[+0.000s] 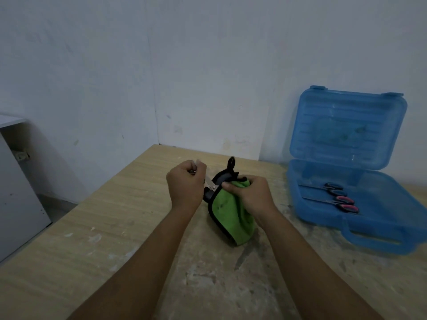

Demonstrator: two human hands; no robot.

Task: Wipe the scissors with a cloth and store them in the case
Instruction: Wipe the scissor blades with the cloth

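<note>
Green cloth (231, 213), black-edged, is bunched in the right hand (250, 195), whose fingers pinch it around the black handles of the scissors (211, 185). Left hand (186, 183) is closed in a fist on the blade end; a short length of bare metal shows between the two hands. Both hands are held above the wooden table (92, 227), with the cloth's lower end hanging down to it. Blue case (346, 181) stands open at the right, well apart, lid upright against the wall. Two more scissors lie in its base: a dark-handled pair (332, 188) and a pink-handled pair (344, 203).
</note>
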